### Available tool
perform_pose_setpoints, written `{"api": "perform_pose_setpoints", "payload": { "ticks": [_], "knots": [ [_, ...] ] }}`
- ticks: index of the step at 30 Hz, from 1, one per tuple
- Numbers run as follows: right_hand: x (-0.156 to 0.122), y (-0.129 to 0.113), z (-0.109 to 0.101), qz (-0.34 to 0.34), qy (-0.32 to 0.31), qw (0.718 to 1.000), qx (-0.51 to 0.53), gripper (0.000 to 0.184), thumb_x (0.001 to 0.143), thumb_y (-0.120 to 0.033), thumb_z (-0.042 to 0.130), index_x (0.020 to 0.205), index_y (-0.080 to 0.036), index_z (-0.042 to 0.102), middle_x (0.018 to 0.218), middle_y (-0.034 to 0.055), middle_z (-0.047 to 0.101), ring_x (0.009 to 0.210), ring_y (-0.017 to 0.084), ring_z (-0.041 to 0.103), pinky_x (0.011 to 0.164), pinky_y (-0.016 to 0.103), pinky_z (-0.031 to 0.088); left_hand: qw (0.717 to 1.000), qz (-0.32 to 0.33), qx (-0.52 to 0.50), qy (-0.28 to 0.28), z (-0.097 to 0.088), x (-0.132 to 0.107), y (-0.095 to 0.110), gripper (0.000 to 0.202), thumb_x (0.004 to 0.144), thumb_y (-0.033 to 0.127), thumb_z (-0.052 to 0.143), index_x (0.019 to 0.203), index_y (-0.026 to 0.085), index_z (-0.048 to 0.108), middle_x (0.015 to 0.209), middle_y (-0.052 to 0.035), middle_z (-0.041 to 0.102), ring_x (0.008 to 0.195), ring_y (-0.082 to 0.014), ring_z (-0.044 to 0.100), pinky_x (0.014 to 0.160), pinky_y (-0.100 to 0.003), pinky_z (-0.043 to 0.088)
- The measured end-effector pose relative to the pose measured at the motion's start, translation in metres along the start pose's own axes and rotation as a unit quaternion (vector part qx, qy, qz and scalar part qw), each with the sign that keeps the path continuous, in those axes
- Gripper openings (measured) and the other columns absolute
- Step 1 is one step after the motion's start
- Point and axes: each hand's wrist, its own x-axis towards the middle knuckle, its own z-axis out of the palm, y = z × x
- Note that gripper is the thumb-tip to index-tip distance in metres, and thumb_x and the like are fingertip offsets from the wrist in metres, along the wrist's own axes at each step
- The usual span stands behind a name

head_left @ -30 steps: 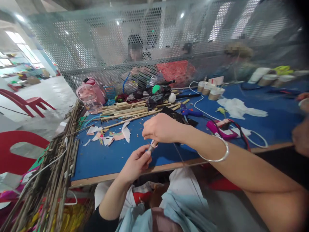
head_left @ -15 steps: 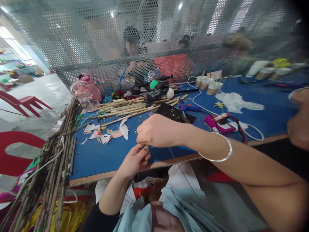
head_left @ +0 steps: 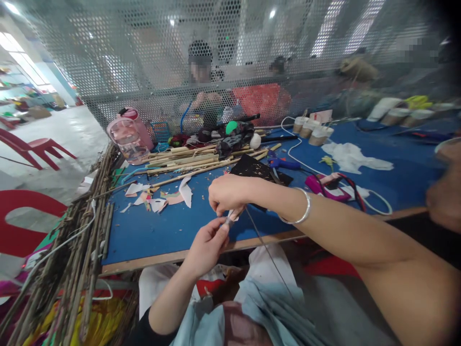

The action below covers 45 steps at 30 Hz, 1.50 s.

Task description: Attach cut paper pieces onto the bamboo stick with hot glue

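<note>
Above the table's front edge, my left hand [head_left: 209,240] pinches a small whitish piece [head_left: 233,216] between thumb and fingertips. My right hand [head_left: 228,192] is just above and beyond it, fingers bent down and closed on the same spot. A long thin dark stick [head_left: 268,250] slants from beneath my right hand down to my lap; its upper end is hidden, so I cannot tell how it meets the whitish piece. A silver bangle [head_left: 307,206] circles my right wrist.
Torn paper scraps [head_left: 158,204] lie left of my hands. Behind are several bamboo sticks [head_left: 187,161], a black sheet [head_left: 248,168] and a blue glue gun [head_left: 286,163]. A pink bottle [head_left: 129,139] stands at the back left. Another person's arm [head_left: 444,187] is at the right.
Both hands have shifted slightly right. My right hand has turned and lifted off my left fingers, and the whitish piece between them now shows.
</note>
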Motion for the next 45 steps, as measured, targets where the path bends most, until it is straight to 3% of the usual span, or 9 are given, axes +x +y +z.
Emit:
{"api": "perform_pose_setpoints", "payload": {
  "ticks": [9,18,23,25,33,35,38,40,45],
  "knots": [
    [-0.004,0.018,-0.01,-0.057,0.03,0.97,0.235,0.022,0.073,-0.025,0.06,0.089,-0.014,0.071,0.071,0.0018,0.067,0.06,0.01,0.052,0.054,0.021,0.034,1.0,-0.002,0.006,-0.003,-0.009,-0.005,0.0,0.039,0.079,0.054,0.051,0.075,0.015,0.053,0.045,0.0091,0.032,0.039,-0.0033,0.02,0.039,-0.019,0.012],
    [-0.003,0.051,0.075,-0.132,-0.017,0.722,0.679,0.034,0.065,-0.034,0.071,0.087,-0.009,0.06,0.054,-0.0061,0.047,0.041,0.003,0.031,0.037,0.018,0.018,0.995,-0.042,-0.058,-0.075,-0.033,-0.019,0.012,0.036,0.08,0.05,0.05,0.081,0.015,0.056,0.042,0.008,0.037,0.034,-0.0031,0.018,0.034,-0.018,0.01],
    [-0.018,0.027,0.058,-0.189,0.167,0.495,0.831,0.054,0.065,-0.029,0.072,0.113,-0.024,0.05,0.064,-0.009,0.042,0.041,0.002,0.018,0.034,0.014,0.015,0.994,-0.06,-0.018,-0.092,-0.014,-0.016,0.006,0.041,0.074,0.055,0.056,0.071,0.014,0.052,0.045,0.0083,0.032,0.038,-0.0029,0.02,0.037,-0.019,0.009],
    [-0.023,0.018,0.043,-0.198,0.203,0.457,0.843,0.056,0.068,-0.028,0.069,0.119,-0.028,0.045,0.071,-0.0081,0.043,0.042,0.002,0.014,0.035,0.013,0.014,0.996,-0.044,-0.003,-0.078,-0.008,-0.015,0.003,0.042,0.073,0.055,0.057,0.065,0.015,0.048,0.047,0.0078,0.031,0.041,-0.003,0.023,0.038,-0.019,0.011],
    [-0.021,0.047,0.055,-0.042,0.364,0.489,0.792,0.039,0.063,-0.027,0.071,0.098,-0.023,0.052,0.066,-0.0075,0.041,0.042,0.003,0.014,0.035,0.016,0.007,0.992,-0.047,-0.021,-0.111,-0.012,-0.027,0.001,0.042,0.076,0.055,0.053,0.069,0.014,0.05,0.043,0.0084,0.033,0.037,-0.0025,0.019,0.037,-0.019,0.011],
    [-0.022,0.059,0.066,0.046,0.367,0.573,0.731,0.033,0.07,-0.037,0.064,0.096,-0.021,0.052,0.065,-0.0062,0.044,0.041,0.003,0.018,0.036,0.017,0.011,0.991,-0.044,-0.034,-0.119,-0.019,-0.031,0.004,0.042,0.077,0.055,0.052,0.07,0.014,0.051,0.041,0.0086,0.032,0.035,-0.0023,0.017,0.035,-0.019,0.01],
    [-0.031,0.069,0.077,0.167,0.29,0.782,0.525,0.03,0.069,-0.044,0.065,0.082,-0.017,0.059,0.059,-0.0028,0.048,0.045,0.006,0.03,0.04,0.02,0.019,0.993,-0.045,-0.045,-0.096,-0.031,-0.031,0.011,0.039,0.077,0.053,0.053,0.072,0.014,0.052,0.041,0.0088,0.033,0.034,-0.0025,0.016,0.034,-0.018,0.009],
    [-0.04,0.072,0.078,0.206,0.227,0.853,0.422,0.032,0.069,-0.048,0.063,0.073,-0.016,0.06,0.056,-0.0008,0.051,0.048,0.008,0.036,0.044,0.021,0.024,0.995,-0.042,-0.056,-0.072,-0.038,-0.029,0.017,0.037,0.078,0.051,0.051,0.078,0.014,0.053,0.042,0.0086,0.034,0.034,-0.0029,0.016,0.033,-0.018,0.01],
    [-0.059,0.051,0.073,0.145,0.218,0.823,0.504,0.048,0.081,-0.058,0.045,0.094,-0.014,0.058,0.068,0.0023,0.059,0.055,0.009,0.044,0.051,0.021,0.032,0.998,-0.023,-0.053,-0.009,-0.046,-0.023,0.027,0.038,0.079,0.052,0.048,0.081,0.014,0.053,0.044,0.0084,0.034,0.036,-0.0033,0.018,0.035,-0.017,0.01]
  ]
}}
